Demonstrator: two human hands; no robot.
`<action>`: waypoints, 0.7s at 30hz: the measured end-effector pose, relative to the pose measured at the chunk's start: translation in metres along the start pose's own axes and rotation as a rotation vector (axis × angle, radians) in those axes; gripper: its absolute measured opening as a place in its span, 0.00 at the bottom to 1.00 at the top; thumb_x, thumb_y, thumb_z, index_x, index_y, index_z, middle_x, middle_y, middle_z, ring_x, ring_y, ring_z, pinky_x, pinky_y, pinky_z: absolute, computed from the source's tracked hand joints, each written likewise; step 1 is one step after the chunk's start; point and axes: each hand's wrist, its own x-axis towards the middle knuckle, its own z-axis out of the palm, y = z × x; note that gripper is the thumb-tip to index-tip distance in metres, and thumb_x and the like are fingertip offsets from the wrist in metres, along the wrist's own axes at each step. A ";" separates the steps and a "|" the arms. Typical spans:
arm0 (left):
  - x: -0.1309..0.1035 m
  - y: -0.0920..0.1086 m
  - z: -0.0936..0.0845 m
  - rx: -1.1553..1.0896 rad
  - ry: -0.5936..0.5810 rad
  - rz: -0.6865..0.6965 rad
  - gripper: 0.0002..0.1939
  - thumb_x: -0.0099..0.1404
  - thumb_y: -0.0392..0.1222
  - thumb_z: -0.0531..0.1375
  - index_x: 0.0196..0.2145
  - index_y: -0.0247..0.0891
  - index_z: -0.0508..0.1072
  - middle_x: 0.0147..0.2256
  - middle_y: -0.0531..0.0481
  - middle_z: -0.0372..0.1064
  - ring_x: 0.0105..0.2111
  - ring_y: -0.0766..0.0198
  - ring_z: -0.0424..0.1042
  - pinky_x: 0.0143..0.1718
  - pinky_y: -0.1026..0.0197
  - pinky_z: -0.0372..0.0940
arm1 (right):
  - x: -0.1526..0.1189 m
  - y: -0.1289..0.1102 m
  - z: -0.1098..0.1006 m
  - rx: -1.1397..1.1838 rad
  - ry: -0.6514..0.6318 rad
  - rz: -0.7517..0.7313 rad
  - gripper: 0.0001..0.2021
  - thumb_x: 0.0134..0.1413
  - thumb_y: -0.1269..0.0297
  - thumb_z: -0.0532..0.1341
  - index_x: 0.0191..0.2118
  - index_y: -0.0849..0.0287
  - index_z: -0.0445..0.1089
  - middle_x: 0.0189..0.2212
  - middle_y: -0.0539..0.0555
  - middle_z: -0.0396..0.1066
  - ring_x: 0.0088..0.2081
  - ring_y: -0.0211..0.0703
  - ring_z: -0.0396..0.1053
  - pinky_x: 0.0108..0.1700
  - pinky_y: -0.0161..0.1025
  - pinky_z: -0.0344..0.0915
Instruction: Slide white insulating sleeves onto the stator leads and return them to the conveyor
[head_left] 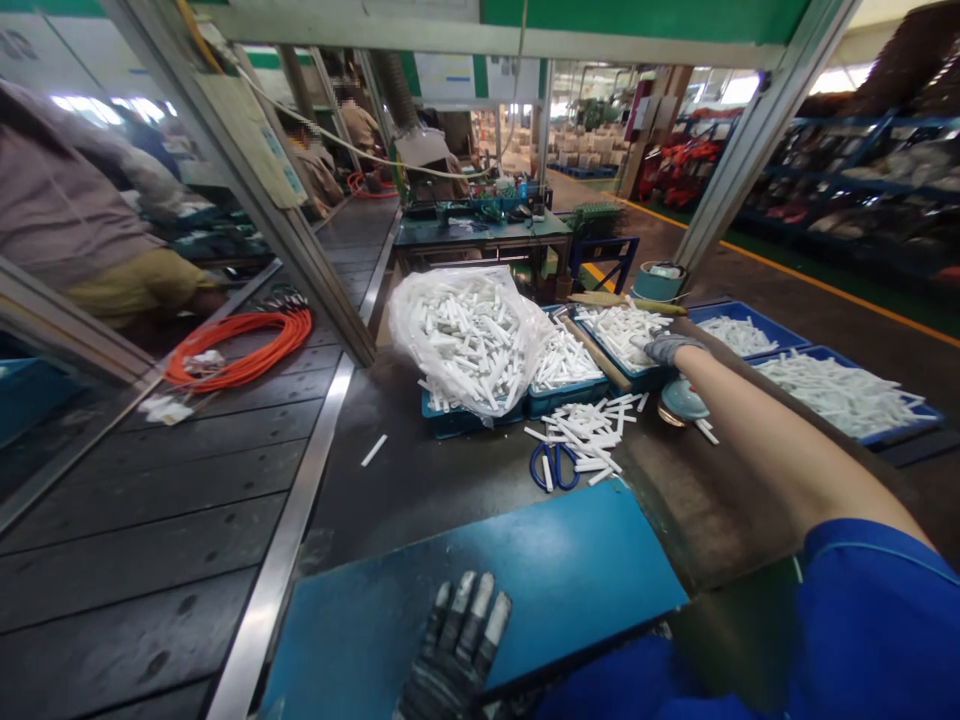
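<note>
Gloved in black and grey, my left hand [456,645] lies flat on a blue board [570,560] with its fingers spread. My right hand [671,347], in a grey glove, reaches to the right edge of a bin of short white tubes [622,328]; its fingertips are too small and blurred to read. A plastic bag of white tubes [476,335] stands left of that bin, with another filled bin [566,360] between them. Loose white tubes [589,430] and blue-handled scissors [553,467] lie on the dark table in front of the bins.
Below my right wrist sits a rounded teal object [684,402]. Two more blue trays of tubes [739,335] [847,395] are at the right. A metal post [300,240] rises beside the slatted conveyor [217,480], which carries an orange coil [240,350]. A person [82,200] is at the left.
</note>
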 end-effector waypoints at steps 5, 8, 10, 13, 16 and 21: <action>0.000 0.001 -0.001 0.011 -0.001 -0.002 0.35 0.61 0.58 0.64 0.60 0.33 0.73 0.61 0.36 0.68 0.70 0.45 0.53 0.73 0.43 0.38 | 0.001 -0.001 0.004 -0.031 -0.155 0.119 0.55 0.48 0.31 0.63 0.73 0.59 0.50 0.69 0.72 0.53 0.66 0.73 0.58 0.64 0.66 0.60; -0.002 0.000 0.000 0.015 -0.005 -0.004 0.37 0.61 0.59 0.64 0.62 0.34 0.71 0.62 0.37 0.67 0.70 0.45 0.51 0.73 0.43 0.38 | 0.000 0.004 0.000 -0.030 -0.194 0.089 0.52 0.51 0.33 0.63 0.74 0.58 0.49 0.70 0.71 0.51 0.67 0.68 0.58 0.64 0.60 0.61; -0.003 0.000 0.001 0.015 -0.008 -0.005 0.38 0.61 0.60 0.64 0.63 0.35 0.70 0.63 0.38 0.66 0.70 0.45 0.51 0.73 0.43 0.38 | 0.000 0.005 -0.004 -0.033 -0.202 0.066 0.50 0.54 0.35 0.62 0.74 0.57 0.48 0.70 0.70 0.51 0.67 0.66 0.58 0.64 0.59 0.61; -0.004 0.001 0.003 0.006 -0.002 -0.014 0.39 0.60 0.60 0.65 0.63 0.35 0.70 0.63 0.37 0.66 0.70 0.44 0.52 0.73 0.42 0.38 | 0.003 0.004 -0.006 -0.052 -0.197 0.041 0.44 0.58 0.40 0.62 0.74 0.56 0.50 0.71 0.68 0.51 0.68 0.66 0.56 0.65 0.60 0.59; -0.004 0.001 0.002 -0.015 0.008 -0.015 0.39 0.59 0.60 0.66 0.61 0.34 0.72 0.61 0.36 0.68 0.70 0.44 0.53 0.73 0.43 0.38 | 0.009 0.002 -0.004 -0.071 -0.177 0.018 0.39 0.60 0.47 0.64 0.72 0.53 0.54 0.71 0.64 0.53 0.67 0.62 0.58 0.65 0.57 0.61; -0.003 0.000 0.002 -0.010 -0.012 -0.009 0.38 0.59 0.61 0.66 0.61 0.34 0.72 0.61 0.36 0.68 0.70 0.44 0.52 0.73 0.42 0.38 | 0.017 0.003 0.001 -0.101 -0.131 -0.007 0.28 0.65 0.53 0.64 0.66 0.56 0.62 0.66 0.61 0.60 0.63 0.56 0.63 0.63 0.60 0.63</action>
